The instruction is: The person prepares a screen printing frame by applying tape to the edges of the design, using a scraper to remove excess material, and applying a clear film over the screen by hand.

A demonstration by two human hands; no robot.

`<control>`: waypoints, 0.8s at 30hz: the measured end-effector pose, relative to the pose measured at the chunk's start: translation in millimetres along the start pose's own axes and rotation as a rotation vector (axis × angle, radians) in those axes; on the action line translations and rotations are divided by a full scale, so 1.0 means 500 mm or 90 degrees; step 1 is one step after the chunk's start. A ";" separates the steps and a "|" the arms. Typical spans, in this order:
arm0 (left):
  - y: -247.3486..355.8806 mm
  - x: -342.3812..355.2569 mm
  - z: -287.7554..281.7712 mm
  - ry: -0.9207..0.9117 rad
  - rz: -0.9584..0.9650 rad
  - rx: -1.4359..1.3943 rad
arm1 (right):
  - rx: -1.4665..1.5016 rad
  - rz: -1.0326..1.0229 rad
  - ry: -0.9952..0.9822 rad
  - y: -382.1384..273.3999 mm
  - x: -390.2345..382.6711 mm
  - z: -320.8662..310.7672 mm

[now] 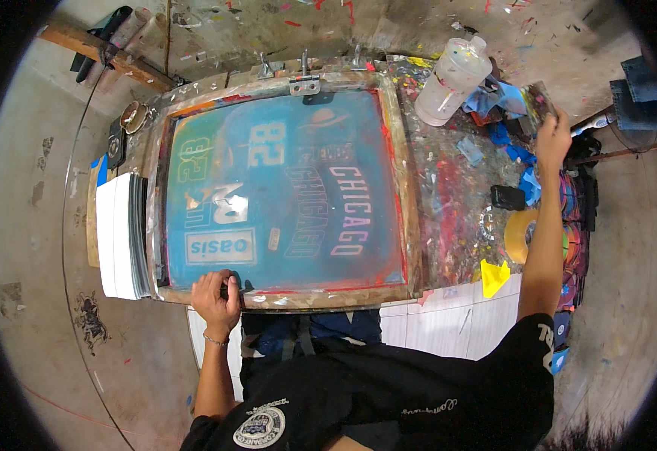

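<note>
A screen printing frame (pixel 411 225) with a blue mesh lies in front of me; lettering and number stencils show in the mesh. At the frame's near edge, toward its left corner, the fingers of my left hand (pixel 217 302) curl over the wooden rim. My right hand (pixel 553 141) is stretched out to the far right of the table. Pinched in its fingers is a flat, paint-stained piece (pixel 537 104), whose kind I cannot make out. Crumpled blue cloth (pixel 501 98) lies beside that hand.
A cloudy plastic jug (pixel 455 81) stands right of the frame. Tape rolls (pixel 521 236), a small black object (pixel 507 198) and a yellow scrap (pixel 494 278) lie on the paint-splattered table (pixel 449 188). A stack of white sheets (pixel 121 237) sits at the left. Metal clamps (pixel 305 84) hold the frame's far side.
</note>
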State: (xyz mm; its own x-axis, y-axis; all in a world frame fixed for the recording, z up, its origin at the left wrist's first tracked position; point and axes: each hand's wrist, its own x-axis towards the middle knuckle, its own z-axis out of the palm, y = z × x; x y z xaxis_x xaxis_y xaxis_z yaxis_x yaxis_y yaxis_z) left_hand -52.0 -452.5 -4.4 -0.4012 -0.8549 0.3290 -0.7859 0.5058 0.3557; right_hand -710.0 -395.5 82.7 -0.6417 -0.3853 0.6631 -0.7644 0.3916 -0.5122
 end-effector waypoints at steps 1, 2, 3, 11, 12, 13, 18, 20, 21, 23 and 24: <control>-0.002 -0.001 0.000 0.003 0.001 -0.005 | -0.003 -0.004 0.004 0.016 -0.002 -0.023; -0.002 -0.001 0.004 0.011 0.002 -0.019 | 0.041 0.037 -0.047 0.053 -0.001 -0.058; -0.004 -0.002 0.002 0.019 0.000 -0.022 | 0.093 0.081 -0.103 0.047 -0.014 -0.077; 0.003 0.009 0.005 0.025 0.038 -0.048 | -0.083 0.004 -0.272 -0.025 -0.136 -0.148; -0.002 0.000 0.006 0.036 0.035 -0.058 | -0.115 -0.058 -0.224 -0.027 -0.131 -0.138; -0.015 -0.009 0.009 0.041 0.027 -0.059 | -0.118 -0.040 -0.220 -0.061 -0.110 -0.128; -0.012 -0.018 0.006 0.032 0.022 -0.040 | -0.251 -0.232 -0.195 -0.105 -0.061 -0.142; -0.012 -0.015 0.007 0.031 0.026 -0.040 | -0.281 -0.193 -0.265 -0.084 -0.046 -0.141; -0.012 -0.016 0.011 0.026 0.027 -0.049 | -0.257 -0.178 -0.271 -0.060 -0.029 -0.146; -0.011 -0.017 0.012 0.025 0.030 -0.064 | -0.193 -0.112 -0.237 -0.036 -0.015 -0.164; -0.011 -0.018 0.007 0.000 0.027 -0.072 | -0.120 -0.044 -0.205 -0.035 -0.008 -0.173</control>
State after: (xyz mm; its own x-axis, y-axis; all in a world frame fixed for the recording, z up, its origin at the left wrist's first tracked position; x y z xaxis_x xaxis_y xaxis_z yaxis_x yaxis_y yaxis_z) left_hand -45.7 -448.1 -12.4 -0.4333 -0.8323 0.3456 -0.7100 0.5515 0.4379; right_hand -688.9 -328.7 136.2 -0.5986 -0.6474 0.4717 -0.8010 0.4906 -0.3431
